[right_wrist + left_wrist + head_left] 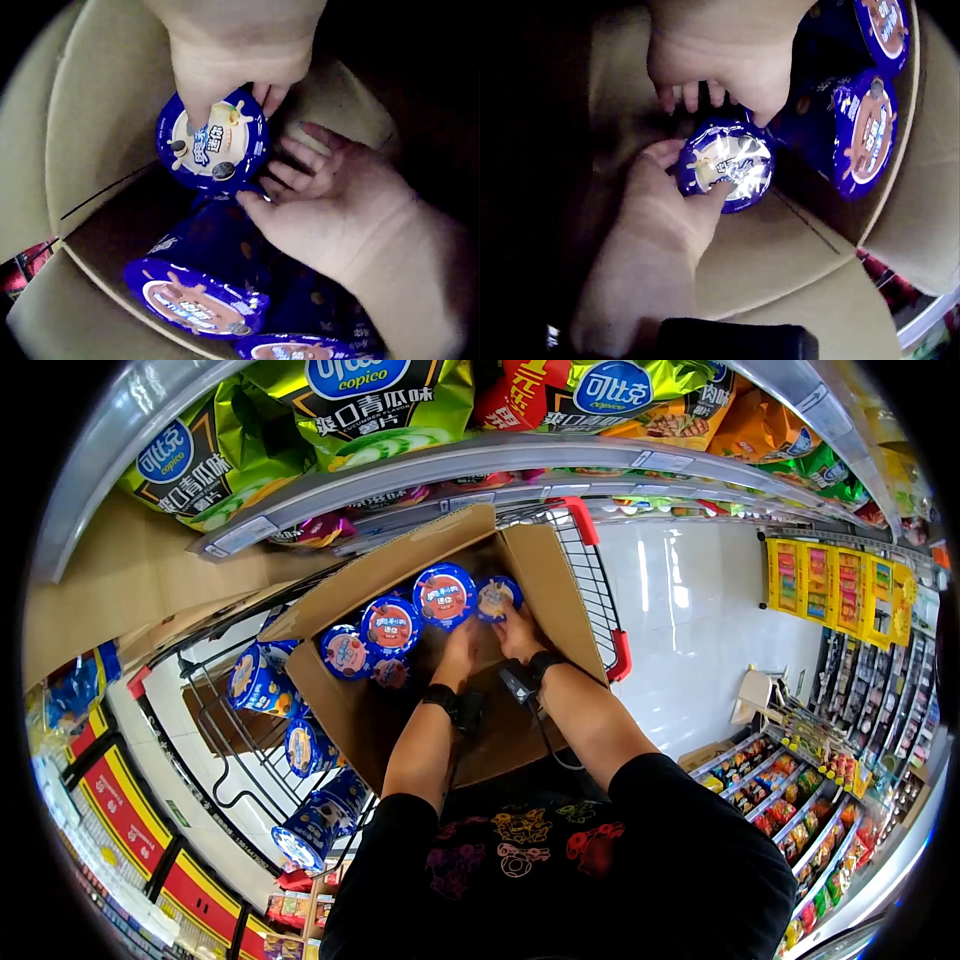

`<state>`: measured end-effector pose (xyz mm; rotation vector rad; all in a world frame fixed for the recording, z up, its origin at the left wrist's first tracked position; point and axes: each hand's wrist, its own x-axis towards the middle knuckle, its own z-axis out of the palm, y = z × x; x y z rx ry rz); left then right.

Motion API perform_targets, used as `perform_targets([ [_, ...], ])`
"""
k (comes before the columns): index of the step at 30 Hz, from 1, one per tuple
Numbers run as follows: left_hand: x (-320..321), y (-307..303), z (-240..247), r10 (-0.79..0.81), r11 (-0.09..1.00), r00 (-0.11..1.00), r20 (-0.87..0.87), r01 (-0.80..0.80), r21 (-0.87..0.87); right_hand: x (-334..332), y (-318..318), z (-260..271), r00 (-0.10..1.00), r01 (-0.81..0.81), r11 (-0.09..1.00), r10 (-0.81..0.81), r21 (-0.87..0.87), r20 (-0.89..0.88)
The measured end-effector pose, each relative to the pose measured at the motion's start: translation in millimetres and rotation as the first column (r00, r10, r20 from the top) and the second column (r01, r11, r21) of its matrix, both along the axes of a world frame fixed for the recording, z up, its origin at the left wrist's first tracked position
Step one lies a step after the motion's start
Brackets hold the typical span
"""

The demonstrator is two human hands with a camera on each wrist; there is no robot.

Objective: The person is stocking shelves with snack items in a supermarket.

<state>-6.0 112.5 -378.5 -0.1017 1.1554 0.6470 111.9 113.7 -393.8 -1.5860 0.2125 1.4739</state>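
Right hand (238, 56) round blue "迷你" cup (217, 146).

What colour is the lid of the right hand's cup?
The lid is mainly cream with a blue edge; clearest in the right wrist view.

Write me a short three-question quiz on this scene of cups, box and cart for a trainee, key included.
1. Which hand grips the blue cup with the cream-centred lid in the right wrist view?
2. True or false: both hands are outside the cardboard box.
3. In the head view, the cart's corner pieces are: A) yellow; B) red; C) green.

Key:
1. The right hand.
2. False; it and the left hand are inside.
3. B.
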Motion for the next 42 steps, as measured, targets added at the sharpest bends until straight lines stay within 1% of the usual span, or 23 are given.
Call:
perform_targets([
  [2, 1.0, -3.3, 4.8, 0.060, 0.998, 0.998, 0.023, -0.061, 0.021, -6.7, 6.8, 2.3, 0.997, 0.031, 0.994, -0.022, -0.108, 0.080],
  [5, 4.2, -8.9, 9.0, 0.023, 0.999, 0.999, 0.041, -0.025, 0.037, -8.6, 14.9, 6.2, 0.985, -0.011, 0.992, 0.032, -0.123, 0.167],
  [8, 6.0, -2.7, 34.1, -0.018, 0.992, 0.997, 0.075, 0.008, 0.130, -7.2, 6.7, -22.5, 0.965, -0.017, 0.999, 0.008, 0.029, 0.264],
  [11, 7.1, -9.2, 19.6, 0.018, 0.985, 0.999, 0.035, -0.024, 0.168, -1.9, 2.0, -7.4, 0.880, -0.217, 0.975, 0.216, -0.045, 0.422],
  [13, 8.6, -11.5, 17.1, 0.038, 0.994, 0.996, -0.079, -0.029, 0.108, 0.2, -1.7, -29.3, 0.797, -0.281, 0.940, 0.342, -0.195, 0.498],
  [14, 10.2, -12.0, 15.7, 0.046, 0.996, 0.990, -0.135, -0.036, 0.078, 3.5, -5.5, -40.1, 0.793, -0.292, 0.933, 0.359, -0.210, 0.493],
  [15, 10.1, -13.9, 8.2, 0.022, 0.997, 0.991, -0.130, -0.012, 0.075, 5.1, -6.7, -41.6, 0.789, -0.303, 0.926, 0.376, -0.224, 0.487],
  [17, 7.8, -22.4, -11.7, -0.024, 0.998, 0.992, -0.123, 0.032, 0.062, 4.0, -10.0, -14.3, 0.863, -0.292, 0.946, 0.323, -0.138, 0.389],
  [20, 8.5, -30.3, -19.1, -0.177, 0.984, 0.961, -0.213, 0.165, -0.074, 3.6, -18.6, -23.9, 0.714, -0.321, 0.894, 0.445, -0.311, 0.541],
  [23, 10.3, -43.8, -37.8, -0.418, 0.905, 0.866, -0.275, 0.424, -0.037, 4.0, -16.0, 18.9, 0.768, -0.379, 0.873, 0.481, -0.306, 0.422],
  [25, 7.8, -44.7, -23.6, -0.562, 0.819, 0.780, -0.277, 0.572, -0.048, 9.9, -17.5, 6.9, 0.659, -0.508, 0.789, 0.615, -0.346, 0.433],
  [26, 5.1, -44.2, -14.6, -0.629, 0.765, 0.727, -0.277, 0.642, -0.053, 11.9, -21.0, 6.1, 0.682, -0.533, 0.781, 0.624, -0.324, 0.381],
  [27, 0.8, -45.0, -7.0, -0.707, 0.694, 0.656, -0.263, 0.716, -0.079, 9.5, -19.3, 24.1, 0.702, -0.557, 0.774, 0.633, -0.302, 0.327],
  [30, -9.2, -49.7, -18.5, -0.745, 0.664, 0.635, -0.206, 0.734, -0.141, 1.9, -23.0, 21.8, 0.647, -0.637, 0.752, 0.640, -0.167, 0.414],
  [31, -12.6, -51.8, -35.1, -0.704, 0.703, 0.650, -0.285, 0.695, -0.149, 2.4, -26.0, 2.9, 0.621, -0.661, 0.729, 0.663, -0.176, 0.418],
  [32, -15.0, -54.8, -58.0, -0.659, 0.740, 0.659, -0.362, 0.655, -0.152, -1.0, -26.2, -0.2, 0.613, -0.660, 0.722, 0.676, -0.206, 0.409],
  [34, -19.0, -56.2, -51.0, -0.496, 0.858, 0.753, -0.432, 0.501, -0.110, -2.8, -29.2, -15.4, 0.595, -0.654, 0.707, 0.701, -0.269, 0.394],
  [36, -24.2, -56.1, -31.3, -0.235, 0.969, 0.880, -0.413, 0.243, -0.033, -2.4, -32.0, -28.1, 0.461, -0.678, 0.666, 0.715, -0.311, 0.525],
  [37, -25.5, -57.1, -27.4, -0.206, 0.972, 0.891, -0.404, 0.234, 0.020, -3.2, -31.4, -18.2, 0.380, -0.692, 0.637, 0.721, -0.338, 0.579],
  [38, -27.9, -59.3, -21.4, -0.262, 0.951, 0.890, -0.373, 0.304, 0.059, -5.3, -29.8, -6.9, 0.297, -0.703, 0.611, 0.717, -0.364, 0.630],
  [39, -32.8, -51.7, 5.9, -0.316, 0.922, 0.882, -0.349, 0.373, 0.107, -12.8, -22.1, 34.6, 0.385, -0.692, 0.636, 0.725, -0.342, 0.571],
  [41, -37.7, -48.3, 27.6, -0.479, 0.797, 0.752, -0.453, 0.589, 0.135, -10.7, -21.8, 32.2, 0.362, -0.671, 0.629, 0.740, -0.393, 0.567],
  [42, -40.0, -47.0, 37.5, -0.539, 0.718, 0.672, -0.508, 0.682, 0.140, -13.8, -19.2, 43.7, 0.348, -0.662, 0.623, 0.747, -0.416, 0.566],
])
